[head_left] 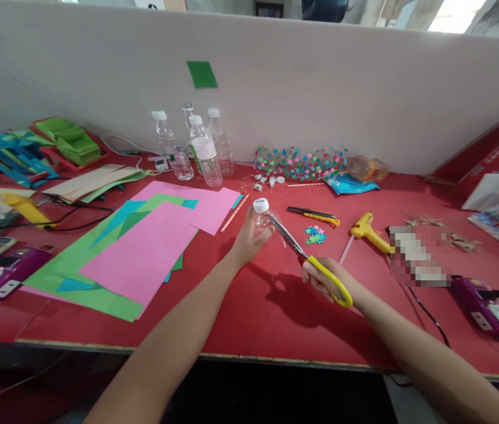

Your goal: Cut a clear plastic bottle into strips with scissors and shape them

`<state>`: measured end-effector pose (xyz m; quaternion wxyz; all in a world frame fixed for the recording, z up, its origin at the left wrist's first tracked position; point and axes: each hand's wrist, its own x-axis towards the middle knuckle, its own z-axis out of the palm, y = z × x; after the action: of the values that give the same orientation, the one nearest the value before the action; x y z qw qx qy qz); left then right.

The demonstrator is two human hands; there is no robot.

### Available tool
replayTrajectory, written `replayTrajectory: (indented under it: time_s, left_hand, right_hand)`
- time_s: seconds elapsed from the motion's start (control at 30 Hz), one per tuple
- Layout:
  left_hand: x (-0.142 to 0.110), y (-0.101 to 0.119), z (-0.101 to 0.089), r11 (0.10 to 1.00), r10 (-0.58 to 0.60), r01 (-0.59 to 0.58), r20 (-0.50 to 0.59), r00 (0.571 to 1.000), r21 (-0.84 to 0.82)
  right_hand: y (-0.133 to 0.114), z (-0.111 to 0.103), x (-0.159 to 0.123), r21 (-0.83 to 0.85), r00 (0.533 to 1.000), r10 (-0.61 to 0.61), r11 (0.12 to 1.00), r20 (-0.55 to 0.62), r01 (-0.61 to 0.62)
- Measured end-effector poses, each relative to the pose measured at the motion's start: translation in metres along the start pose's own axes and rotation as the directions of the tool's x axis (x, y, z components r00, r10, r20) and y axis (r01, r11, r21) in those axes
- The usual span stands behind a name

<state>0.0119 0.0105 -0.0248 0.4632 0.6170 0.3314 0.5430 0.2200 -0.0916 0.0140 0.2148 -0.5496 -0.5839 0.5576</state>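
My left hand (pixel 249 238) is closed round a small clear plastic bottle (pixel 263 217) with a white cap, held above the red table (pixel 267 312). My right hand (pixel 326 281) grips yellow-handled scissors (pixel 306 259). Their blades point up and left and reach the bottle's side just below the cap. Both forearms stretch out from the near edge of the table.
Pink, green and blue paper sheets (pixel 143 250) lie to the left. Several water bottles (pixel 200 150) stand at the back wall. A yellow utility knife (pixel 315 215), paper stars (pixel 315 235), a yellow glue gun (pixel 366 231) and a purple power strip (pixel 488 306) lie to the right.
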Motion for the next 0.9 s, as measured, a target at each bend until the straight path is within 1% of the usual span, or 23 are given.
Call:
replayTrajectory:
  time_s: [0.1, 0.13, 0.2, 0.23, 0.27, 0.3, 0.33, 0.37, 0.43, 0.5, 0.57, 0.63, 0.7, 0.9]
  left_hand:
    - [0.001, 0.000, 0.001, 0.999, -0.022, 0.021, -0.019, 1.000, -0.040]
    - [0.003, 0.001, 0.000, 0.998, -0.036, 0.034, -0.041, 0.998, -0.047]
    - [0.006, 0.004, -0.003, 0.993, -0.090, 0.078, -0.138, 0.986, -0.088]
    - [0.007, 0.006, -0.005, 0.985, -0.141, 0.116, -0.208, 0.968, -0.130]
    - [0.009, 0.008, -0.007, 0.973, -0.187, 0.136, -0.293, 0.938, -0.186]
    - [0.010, 0.010, -0.008, 0.963, -0.218, 0.141, -0.353, 0.910, -0.231]
    - [0.010, 0.011, -0.008, 0.949, -0.247, 0.154, -0.344, 0.906, -0.276]
    - [0.010, 0.012, -0.006, 0.925, -0.270, 0.164, -0.290, 0.918, -0.342]
    - [0.006, 0.014, 0.000, 0.867, -0.285, 0.199, -0.128, 0.950, -0.456]
    - [0.001, 0.017, 0.007, 0.807, -0.312, 0.249, -0.029, 0.950, -0.535]
    - [-0.004, 0.020, 0.011, 0.764, -0.342, 0.299, 0.034, 0.939, -0.571]
    - [-0.006, 0.023, 0.012, 0.739, -0.346, 0.319, 0.072, 0.936, -0.593]
    - [-0.006, 0.025, 0.011, 0.723, -0.346, 0.324, 0.086, 0.934, -0.610]
    - [-0.006, 0.022, 0.012, 0.712, -0.418, 0.367, 0.059, 0.907, -0.598]
  right_hand:
    - [0.004, -0.003, 0.003, -0.002, 0.998, -0.043, 0.999, 0.039, 0.043]
    - [0.004, -0.004, 0.003, 0.000, 0.998, -0.047, 0.999, 0.050, 0.047]
    - [0.005, -0.005, 0.003, 0.001, 0.996, -0.039, 0.999, 0.081, 0.039]
    - [0.005, -0.005, 0.003, -0.002, 0.995, -0.035, 0.999, 0.096, 0.035]
    - [0.005, -0.004, 0.002, -0.006, 0.994, -0.035, 0.999, 0.103, 0.036]
    - [0.005, -0.003, 0.002, -0.007, 0.994, -0.042, 0.999, 0.098, 0.043]
    - [0.005, -0.001, 0.003, -0.001, 0.996, -0.053, 0.999, 0.077, 0.053]
    - [0.006, 0.001, 0.004, 0.015, 0.997, -0.065, 0.998, 0.036, 0.064]
    - [0.007, 0.004, 0.006, 0.049, 0.993, -0.089, 0.994, -0.071, 0.093]
    - [0.008, 0.005, 0.008, 0.045, 0.976, -0.116, 0.991, -0.182, 0.126]
    - [0.009, 0.004, 0.010, 0.012, 0.955, -0.140, 0.989, -0.261, 0.148]
    - [0.010, 0.003, 0.012, -0.013, 0.944, -0.147, 0.989, -0.297, 0.149]
    - [0.011, 0.003, 0.014, -0.035, 0.939, -0.146, 0.989, -0.311, 0.142]
    - [0.015, 0.005, 0.018, -0.168, 0.918, -0.189, 0.976, -0.348, 0.137]
